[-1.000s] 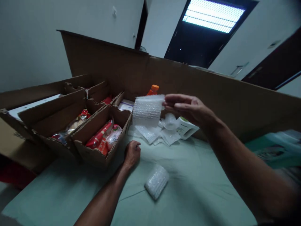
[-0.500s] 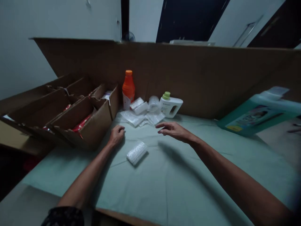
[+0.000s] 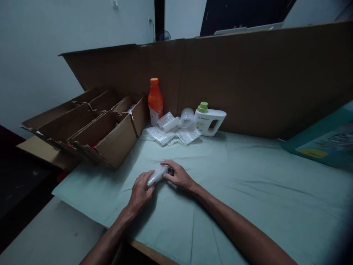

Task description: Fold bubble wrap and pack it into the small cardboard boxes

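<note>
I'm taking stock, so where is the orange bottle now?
In the head view, the orange bottle stands upright left of centre, before the cardboard panel, between the cardboard bins on its left and the bubble wrap at its front right.

1. Dim, bluish light is falling across the pale green cloth-covered table [image 3: 248, 176].
2. Deep shadow is filling the open brown cardboard boxes [image 3: 118, 143].
3. The clear bubble-wrapped packet [image 3: 157, 175] is catching a faint pale sheen.
4. The translucent teal plastic jug [image 3: 325, 140] is blurring near the dark-hazed right edge.
</note>
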### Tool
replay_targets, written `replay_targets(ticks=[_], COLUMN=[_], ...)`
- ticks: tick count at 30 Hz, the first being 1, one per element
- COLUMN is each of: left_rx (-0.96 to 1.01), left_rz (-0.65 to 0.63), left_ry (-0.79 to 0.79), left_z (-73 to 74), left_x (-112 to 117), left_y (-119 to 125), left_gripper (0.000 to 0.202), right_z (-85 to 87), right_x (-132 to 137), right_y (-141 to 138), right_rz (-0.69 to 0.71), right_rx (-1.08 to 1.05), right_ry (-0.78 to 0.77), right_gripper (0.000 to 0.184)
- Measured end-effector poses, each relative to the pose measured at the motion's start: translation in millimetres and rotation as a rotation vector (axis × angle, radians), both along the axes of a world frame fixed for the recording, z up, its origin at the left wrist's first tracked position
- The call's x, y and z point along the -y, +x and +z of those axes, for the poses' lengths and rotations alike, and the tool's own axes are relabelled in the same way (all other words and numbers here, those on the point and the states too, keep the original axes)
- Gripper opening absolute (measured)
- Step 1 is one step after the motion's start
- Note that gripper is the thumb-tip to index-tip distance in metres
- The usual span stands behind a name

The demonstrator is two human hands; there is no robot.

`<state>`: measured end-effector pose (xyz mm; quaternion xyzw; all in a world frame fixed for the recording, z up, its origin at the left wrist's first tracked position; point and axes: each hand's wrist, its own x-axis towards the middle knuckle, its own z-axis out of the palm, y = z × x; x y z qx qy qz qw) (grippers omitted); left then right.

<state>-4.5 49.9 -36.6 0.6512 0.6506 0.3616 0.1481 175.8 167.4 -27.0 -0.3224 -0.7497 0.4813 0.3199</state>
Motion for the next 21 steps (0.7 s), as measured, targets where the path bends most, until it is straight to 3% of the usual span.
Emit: replay_targets(ticks=[3,7,11,14,17,21], left_rx=[0.013,-0.07,-0.117,-0.203,-0.319,-0.29], left_rz=[0.075,0.196,0.323,0.36,0.341,0.63], left_ry=[0.075,0.147,0.147,0.133,0.304,0.574], left_z=[10.6,31.5,36.6,31.0,30.6,53.2], left_x=[-15,-53,-80,-66,-26,11], left_y=[-9,-23,-35,-38,-40,-60], left_gripper=[0.043,0.049,0.057,0.067,0.074,0.079], right_z=[-8.5,-12.0,-11.5,-11.7,-11.6,-9.4], right_x=[-1,-5,-6,-7,-8,-12], right_y=[6,11,9,10,12,7], right_rz=[-0.108,-0.161,-0.168,-0.169,-0.173,-0.198], right_rx=[-0.055,-0.094,-0.091,-0.08,-0.064,-0.074], right_ry=[-0.083,-0.147,-0.155,-0.159,-0.185,-0.231], right_gripper=[0.041,0.041,0.039,0.038,0.037,0.032])
